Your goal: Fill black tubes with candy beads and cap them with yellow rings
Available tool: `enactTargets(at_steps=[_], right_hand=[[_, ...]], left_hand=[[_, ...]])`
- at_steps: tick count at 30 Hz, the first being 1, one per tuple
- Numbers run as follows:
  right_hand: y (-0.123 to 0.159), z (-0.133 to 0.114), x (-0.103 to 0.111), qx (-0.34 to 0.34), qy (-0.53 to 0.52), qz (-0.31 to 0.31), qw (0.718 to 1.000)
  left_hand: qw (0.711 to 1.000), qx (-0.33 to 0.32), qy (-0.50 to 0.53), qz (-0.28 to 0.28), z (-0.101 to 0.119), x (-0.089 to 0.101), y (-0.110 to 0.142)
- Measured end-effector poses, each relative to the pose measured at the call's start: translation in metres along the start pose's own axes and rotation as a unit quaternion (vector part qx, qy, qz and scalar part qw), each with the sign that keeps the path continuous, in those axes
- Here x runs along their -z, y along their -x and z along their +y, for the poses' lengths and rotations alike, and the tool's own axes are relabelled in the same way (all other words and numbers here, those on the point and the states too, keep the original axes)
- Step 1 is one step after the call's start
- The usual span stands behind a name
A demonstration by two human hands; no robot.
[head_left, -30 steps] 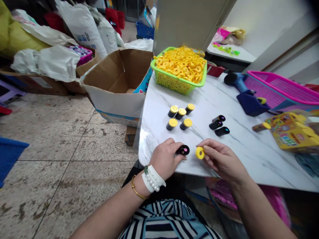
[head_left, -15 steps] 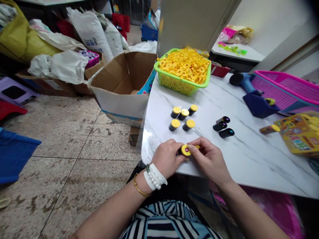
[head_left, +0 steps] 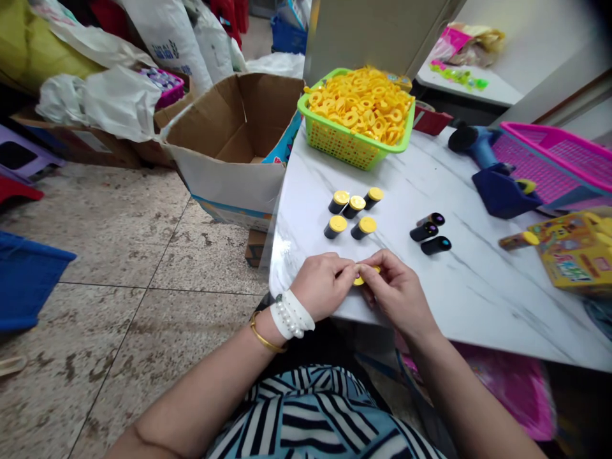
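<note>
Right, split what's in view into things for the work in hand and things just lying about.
In the work: held yellow piece, yellow-topped black cylinders, bare black cylinders, green basket, its yellow pieces.

Seemingly lying about: white sacks, purple stool, blue container.

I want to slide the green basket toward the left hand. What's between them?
Five yellow-capped black tubes stand on the table between the green basket and the left hand, as the head view shows.

Speckled tile floor (head_left: 109, 245); white wall (head_left: 540, 48) right; purple stool (head_left: 42, 155) left.
</note>
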State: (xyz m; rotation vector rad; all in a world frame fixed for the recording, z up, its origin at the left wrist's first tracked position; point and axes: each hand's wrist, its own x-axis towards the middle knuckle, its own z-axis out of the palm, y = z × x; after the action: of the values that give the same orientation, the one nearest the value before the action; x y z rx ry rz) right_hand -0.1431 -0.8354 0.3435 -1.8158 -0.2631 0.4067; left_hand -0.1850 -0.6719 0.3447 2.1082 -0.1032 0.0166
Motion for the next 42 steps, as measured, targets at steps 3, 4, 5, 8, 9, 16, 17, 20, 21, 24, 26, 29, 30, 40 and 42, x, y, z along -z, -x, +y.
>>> enactTargets(at_steps=[3,4,5,8,9,16,17,20,21,24,26,29,30,40,42], right_hand=[[-0.003,0.002,-0.003,0.009,-0.01,0.004,1.0],[-0.004,0.002,-0.003,0.012,-0.006,-0.001,1.0],[-0.004,0.002,-0.002,0.014,0.0,-0.003,1.0],[-0.001,0.002,0.004,0.009,-0.012,0.004,1.0],[0.001,0.002,0.008,0.006,-0.033,0.01,0.999],[-0.016,0.0,0.028,-0.088,-0.138,-0.109,0.98],[-0.022,-0.002,0.027,-0.106,-0.126,-0.147,0.975],[-0.031,-0.01,0.02,-0.125,-0.04,-0.241,0.962],[-0.03,-0.012,0.017,-0.115,-0.004,-0.24,0.964],[-0.021,-0.015,0.008,-0.074,0.066,-0.171,0.98],[-0.014,-0.013,0.006,-0.061,0.07,-0.148,0.985],[-0.01,-0.007,0.011,-0.067,0.012,-0.19,0.979],[-0.011,-0.006,0.013,-0.073,-0.017,-0.213,0.974],[-0.022,-0.016,0.009,-0.122,-0.054,-0.218,0.967],[-0.028,-0.017,0.012,-0.159,-0.07,-0.261,0.949]], left_hand=[[0.999,-0.027,-0.008,0.041,-0.004,-0.007,0.008],[0.997,-0.041,-0.01,0.063,-0.006,-0.01,0.011],[0.995,-0.053,-0.014,0.083,-0.007,-0.013,0.015],[0.992,-0.068,-0.041,0.1,-0.012,-0.02,0.021],[0.991,-0.07,-0.048,0.102,-0.012,-0.022,0.022],[0.995,-0.063,-0.016,0.077,-0.01,-0.016,0.02],[0.996,-0.057,-0.009,0.071,-0.009,-0.015,0.02],[0.998,-0.04,0.001,0.055,-0.01,-0.013,0.018],[0.998,-0.035,-0.001,0.052,-0.01,-0.014,0.018],[0.999,-0.022,-0.012,0.046,-0.011,-0.015,0.017],[0.999,-0.021,-0.013,0.045,-0.011,-0.016,0.017],[0.998,-0.024,-0.008,0.05,-0.011,-0.016,0.017],[0.998,-0.024,-0.007,0.051,-0.011,-0.016,0.017],[0.995,-0.034,-0.071,0.059,-0.01,-0.018,0.016],[0.996,-0.035,-0.062,0.062,-0.011,-0.018,0.017]])
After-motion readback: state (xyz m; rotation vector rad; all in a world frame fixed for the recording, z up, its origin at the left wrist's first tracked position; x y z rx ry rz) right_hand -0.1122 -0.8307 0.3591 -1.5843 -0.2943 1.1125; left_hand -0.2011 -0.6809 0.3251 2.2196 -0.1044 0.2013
